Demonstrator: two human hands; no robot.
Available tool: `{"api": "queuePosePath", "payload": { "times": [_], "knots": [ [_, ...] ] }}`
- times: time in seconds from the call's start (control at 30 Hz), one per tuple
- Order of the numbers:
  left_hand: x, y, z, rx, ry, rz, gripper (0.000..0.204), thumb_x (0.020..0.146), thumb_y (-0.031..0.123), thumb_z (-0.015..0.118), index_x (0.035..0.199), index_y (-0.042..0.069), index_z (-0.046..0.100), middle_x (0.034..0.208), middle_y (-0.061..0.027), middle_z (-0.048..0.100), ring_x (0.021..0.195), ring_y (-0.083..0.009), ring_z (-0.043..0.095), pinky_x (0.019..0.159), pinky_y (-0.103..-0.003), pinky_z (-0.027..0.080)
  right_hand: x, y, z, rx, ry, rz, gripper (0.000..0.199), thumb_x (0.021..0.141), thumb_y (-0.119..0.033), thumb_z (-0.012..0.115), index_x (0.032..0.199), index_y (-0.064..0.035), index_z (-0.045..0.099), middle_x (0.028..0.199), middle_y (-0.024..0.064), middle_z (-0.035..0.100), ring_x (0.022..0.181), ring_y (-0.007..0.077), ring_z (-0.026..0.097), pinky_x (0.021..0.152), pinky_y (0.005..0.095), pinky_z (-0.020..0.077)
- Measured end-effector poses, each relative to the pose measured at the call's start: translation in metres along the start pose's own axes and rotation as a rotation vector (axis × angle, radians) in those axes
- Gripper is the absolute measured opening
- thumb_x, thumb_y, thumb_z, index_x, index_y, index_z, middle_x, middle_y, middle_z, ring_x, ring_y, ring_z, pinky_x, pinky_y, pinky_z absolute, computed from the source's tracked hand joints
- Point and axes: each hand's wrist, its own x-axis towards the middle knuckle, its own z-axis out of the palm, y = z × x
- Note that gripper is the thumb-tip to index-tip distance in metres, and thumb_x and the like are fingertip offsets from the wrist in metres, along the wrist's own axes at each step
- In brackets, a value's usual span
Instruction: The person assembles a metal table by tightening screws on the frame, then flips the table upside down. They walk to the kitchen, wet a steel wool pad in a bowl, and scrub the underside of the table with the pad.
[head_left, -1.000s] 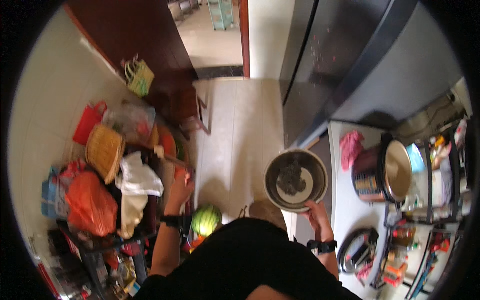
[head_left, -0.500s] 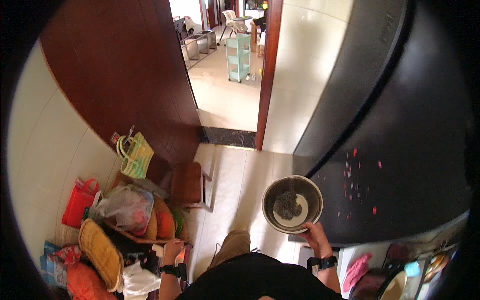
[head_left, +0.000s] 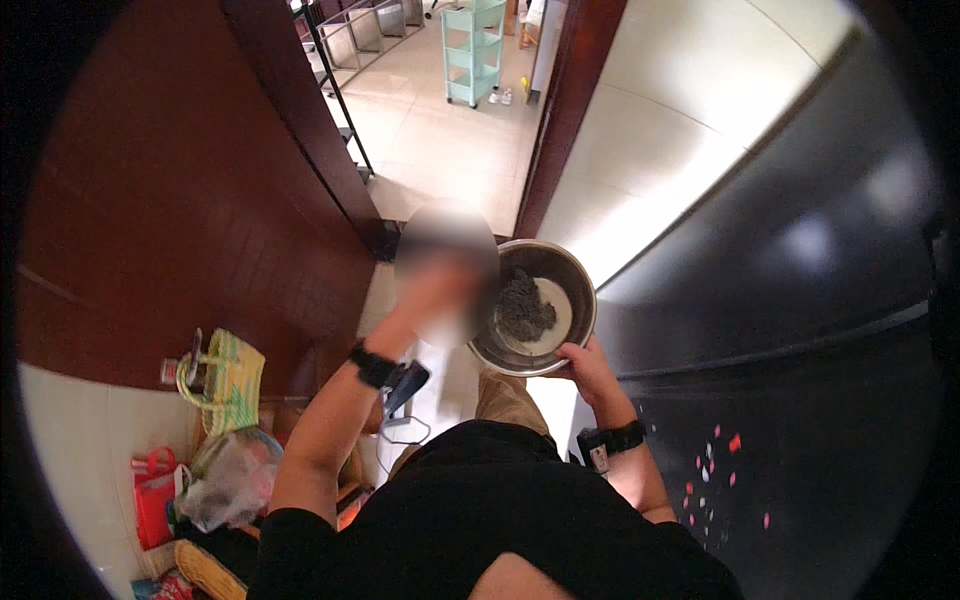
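My right hand (head_left: 590,372) grips the near right rim of a round metal bowl (head_left: 581,280), with the thumb over the edge. Inside the bowl lies a dark grey crumbly heap (head_left: 522,308), beside a pale whitish patch that covers part of the bottom. My left hand (head_left: 440,285) is raised in front of the bowl's left side. A blurred patch hides its fingers, so whether they touch the bowl or hold anything does not show. Each wrist wears a black strap with a small device.
A dark red door (head_left: 190,180) stands at the left beside an open doorway, with a pale green trolley (head_left: 472,55) beyond. A glossy black surface with small coloured spots (head_left: 790,420) lies to the right. A woven bag (head_left: 235,380), a red bag (head_left: 153,500) and a plastic bag (head_left: 232,485) are at lower left.
I have moved forward toward the doorway, carrying the bowl in my right hand. My left hand has come up from the things at lower left to the bowl's left side.
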Motion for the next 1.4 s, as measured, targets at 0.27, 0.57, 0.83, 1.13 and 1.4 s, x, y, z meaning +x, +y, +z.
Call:
{"api": "queuePosePath", "payload": {
  "times": [0.27, 0.57, 0.83, 1.13, 1.4],
  "knots": [
    [0.159, -0.123, 0.035, -0.356, -0.283, -0.35, 0.018, 0.098, 0.019, 0.054, 0.11, 0.005, 0.059, 0.095, -0.0058, 0.061, 0.085, -0.017, 0.059, 0.074, -0.031, 0.051, 0.222, -0.099, 0.053, -0.019, -0.164, -0.044, 0.072, 0.078, 0.003, 0.052, 0.145, -0.0073, 0.03, 0.122, 0.0159, 0.058, 0.098, 0.0288, 0.068, 0.072, 0.0405, 0.0648],
    [0.319, -0.199, -0.081, -0.077, 0.06, -0.365, 0.024, 0.093, 0.019, 0.062, 0.112, 0.005, 0.056, 0.097, -0.0083, 0.058, 0.089, -0.0208, 0.056, 0.08, -0.034, 0.049, 0.474, -0.129, 0.102, -0.072, -0.26, 0.071, 0.075, 0.082, 0.004, 0.056, 0.147, -0.0049, 0.021, 0.13, 0.0207, 0.052, 0.105, 0.0331, 0.064, 0.081, 0.0438, 0.0618],
    [0.459, -0.314, -0.175, 0.564, 0.255, -0.091, 0.03, 0.09, 0.013, 0.063, 0.118, 0.003, 0.055, 0.101, -0.0102, 0.059, 0.091, -0.0235, 0.058, 0.08, -0.033, 0.05, 0.637, -0.229, 0.157, -0.023, -0.093, 0.18, 0.054, 0.079, 0.002, 0.054, 0.132, 0.0016, 0.044, 0.113, 0.0193, 0.062, 0.094, 0.0346, 0.069, 0.07, 0.0464, 0.064],
    [0.674, -0.393, -0.289, -0.071, 0.578, 0.018, 0.042, 0.082, -0.005, 0.064, 0.121, 0.006, 0.052, 0.103, -0.0194, 0.064, 0.093, -0.0358, 0.064, 0.079, -0.041, 0.052, 0.794, -0.371, 0.23, 0.042, -0.065, 0.154, 0.047, 0.08, 0.002, 0.053, 0.126, 0.0057, 0.048, 0.108, 0.019, 0.066, 0.087, 0.0323, 0.071, 0.077, 0.0438, 0.0641],
    [0.748, -0.579, -0.304, 0.332, 0.114, -0.49, 0.02, 0.086, 0.005, 0.06, 0.106, 0.008, 0.06, 0.09, -0.0192, 0.068, 0.085, -0.0345, 0.067, 0.07, -0.044, 0.052, 0.983, -0.429, 0.297, -0.039, -0.253, 0.19, 0.059, 0.08, 0.004, 0.047, 0.138, -0.0042, 0.038, 0.119, 0.0175, 0.06, 0.09, 0.0306, 0.07, 0.068, 0.0423, 0.0653]
  ]
}}
